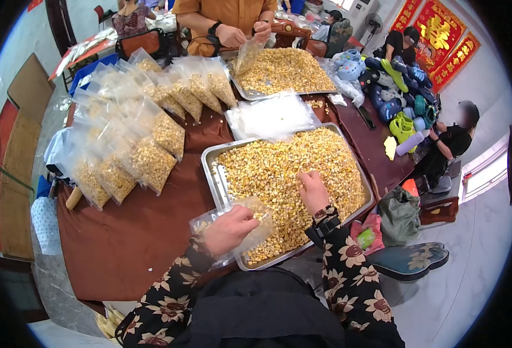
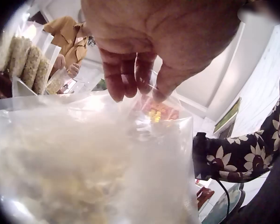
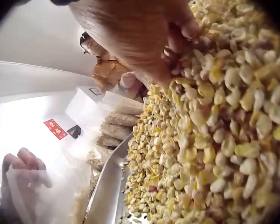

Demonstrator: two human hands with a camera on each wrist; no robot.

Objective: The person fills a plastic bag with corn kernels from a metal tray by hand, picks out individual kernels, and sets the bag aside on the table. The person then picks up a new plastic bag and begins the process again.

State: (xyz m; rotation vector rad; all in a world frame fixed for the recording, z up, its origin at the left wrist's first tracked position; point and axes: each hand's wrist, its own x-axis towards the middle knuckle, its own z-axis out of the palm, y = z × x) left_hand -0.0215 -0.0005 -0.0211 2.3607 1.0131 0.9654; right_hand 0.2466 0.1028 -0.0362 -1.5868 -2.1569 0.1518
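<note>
A steel tray [image 1: 211,174] heaped with yellow and white corn kernels [image 1: 291,156] stands before me. Into this heap my right hand [image 1: 314,192] reaches, fingers bent in among the kernels [image 3: 214,116], some of them lying between thumb and fingers. My left hand [image 1: 228,229] pinches the top edge of a clear plastic bag [image 1: 259,227] at the tray's near left corner. The bag [image 2: 74,158] hangs below the fingertips of the left hand [image 2: 140,60], with blurred pale yellow contents.
Filled corn bags [image 1: 151,156] stand in rows on the brown cloth [image 1: 134,243] at left. Flat empty bags [image 1: 273,116] lie beyond my tray. Across the table a person in an orange shirt [image 1: 215,11] holds a bag over a second corn tray [image 1: 293,69]. Clogs [image 1: 404,127] are piled at right.
</note>
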